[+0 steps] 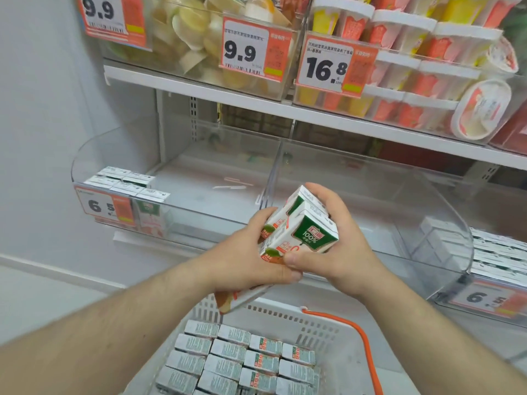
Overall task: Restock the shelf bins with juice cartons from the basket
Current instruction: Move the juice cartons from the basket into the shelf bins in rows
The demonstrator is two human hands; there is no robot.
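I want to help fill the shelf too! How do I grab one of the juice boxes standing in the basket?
Come straight down from above. The cartons in the basket stand upright and packed tight, so only their tops show. Take one along the open right-hand edge, where bare basket floor leaves finger room, and pinch its two broad faces just below the top.

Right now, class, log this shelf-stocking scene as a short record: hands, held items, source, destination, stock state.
left hand: left hand grips the cluster from the left
right hand: right hand grips it from the right
held items: white-and-green juice cartons, several together
source: white plastic basket, cartons packed inside
destination: clear plastic shelf bin
stock state: a few cartons at the bin's left end, the rest bare
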